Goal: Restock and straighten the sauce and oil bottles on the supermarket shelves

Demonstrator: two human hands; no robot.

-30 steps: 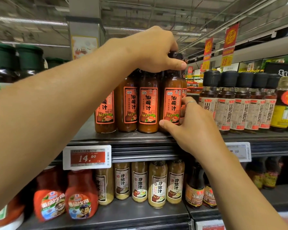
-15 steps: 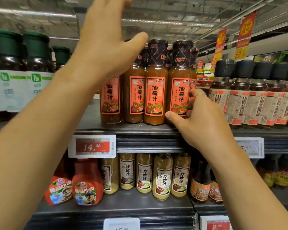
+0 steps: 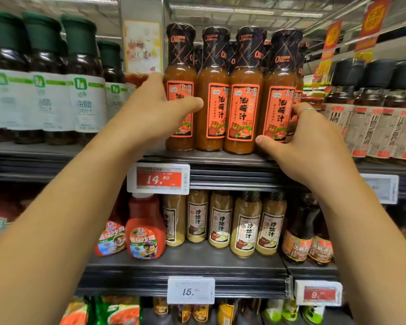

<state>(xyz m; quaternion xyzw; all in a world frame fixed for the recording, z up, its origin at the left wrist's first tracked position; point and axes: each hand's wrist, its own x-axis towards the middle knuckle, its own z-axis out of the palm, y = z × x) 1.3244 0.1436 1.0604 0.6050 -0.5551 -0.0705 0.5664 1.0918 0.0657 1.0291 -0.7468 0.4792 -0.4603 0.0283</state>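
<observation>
Several orange sauce bottles with black caps and orange labels stand in a front row on the upper shelf. My left hand grips the leftmost orange bottle, thumb across its label and fingers behind its left side. My right hand holds the rightmost orange bottle, thumb on the lower front and fingers curled round its right side. Two more orange bottles stand between the hands, with others partly hidden behind.
Green-capped dark bottles stand to the left, black-capped brown bottles to the right. On the shelf below are red squeeze bottles, beige dressing bottles and dark bottles. Price tags hang on the shelf edges.
My left hand came down from the bottle caps and took hold of the leftmost orange bottle's body. My right hand stayed on the rightmost bottle. The camera view moved closer.
</observation>
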